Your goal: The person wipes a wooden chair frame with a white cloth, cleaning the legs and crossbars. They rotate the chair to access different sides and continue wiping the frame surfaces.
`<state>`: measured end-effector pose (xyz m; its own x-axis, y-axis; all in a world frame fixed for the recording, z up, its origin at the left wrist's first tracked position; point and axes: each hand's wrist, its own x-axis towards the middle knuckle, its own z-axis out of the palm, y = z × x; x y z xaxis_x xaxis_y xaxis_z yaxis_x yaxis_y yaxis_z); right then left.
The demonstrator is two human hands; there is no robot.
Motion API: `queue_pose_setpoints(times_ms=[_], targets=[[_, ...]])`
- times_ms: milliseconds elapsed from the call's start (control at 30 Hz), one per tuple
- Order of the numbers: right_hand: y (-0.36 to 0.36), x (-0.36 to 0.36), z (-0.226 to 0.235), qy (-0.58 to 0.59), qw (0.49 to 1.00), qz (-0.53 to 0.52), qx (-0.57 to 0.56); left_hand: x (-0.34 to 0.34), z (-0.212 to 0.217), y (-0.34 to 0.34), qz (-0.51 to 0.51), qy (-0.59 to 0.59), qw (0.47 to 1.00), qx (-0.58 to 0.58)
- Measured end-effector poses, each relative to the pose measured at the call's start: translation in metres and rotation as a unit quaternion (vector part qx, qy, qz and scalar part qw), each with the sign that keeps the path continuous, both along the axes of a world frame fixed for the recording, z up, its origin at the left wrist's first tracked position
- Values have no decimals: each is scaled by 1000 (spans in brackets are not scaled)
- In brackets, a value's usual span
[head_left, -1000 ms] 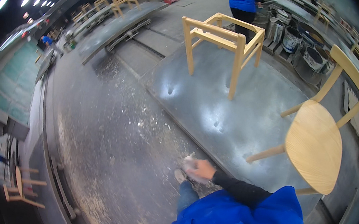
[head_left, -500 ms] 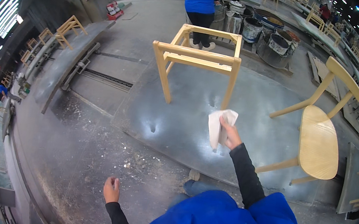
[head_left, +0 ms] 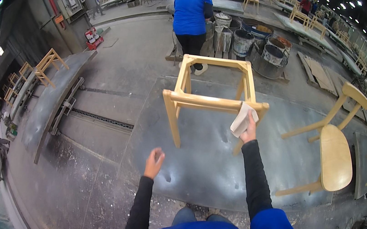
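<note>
A light wooden chair frame, with legs and rails but no seat, stands upright on a grey metal-topped platform ahead of me. My right hand grips a folded off-white cloth. The cloth lies against the frame's front rail near its right corner and covers part of it. Lower and to the left, my left hand hangs in the air with half-curled fingers, a gap beside the thumb. It is apart from the frame, nearest its front left leg.
At right, a finished-looking wooden chair lies tipped on the platform. Beyond the frame stands a co-worker in a blue shirt, beside several stained drums. A long platform with chair frames runs along the left, near a floor rail.
I am nearer the chair frame. My right hand has brought the cloth up to its front right corner. My left hand has risen toward the front left leg, its fingers loosening.
</note>
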<state>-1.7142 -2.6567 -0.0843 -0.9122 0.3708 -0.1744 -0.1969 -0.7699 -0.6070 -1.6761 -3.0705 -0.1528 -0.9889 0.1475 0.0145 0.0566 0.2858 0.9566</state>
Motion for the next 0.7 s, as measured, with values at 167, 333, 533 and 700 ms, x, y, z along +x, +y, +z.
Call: queue_pose_setpoints(times_ms=[167, 333, 533, 700], targets=[[-14, -14, 4, -7, 998, -67, -5, -184, 11, 37, 97, 172, 980, -14], [-13, -23, 1, -44, 993, -108, -15, -246, 26, 66, -127, 75, 988, 34], [-11, -29, -2, -58, 992, -111, 12, -237, 35, 72, -116, 111, 987, 25], [-14, -19, 0, -42, 992, -109, 50, -223, 48, 71, -69, 91, 993, -22]])
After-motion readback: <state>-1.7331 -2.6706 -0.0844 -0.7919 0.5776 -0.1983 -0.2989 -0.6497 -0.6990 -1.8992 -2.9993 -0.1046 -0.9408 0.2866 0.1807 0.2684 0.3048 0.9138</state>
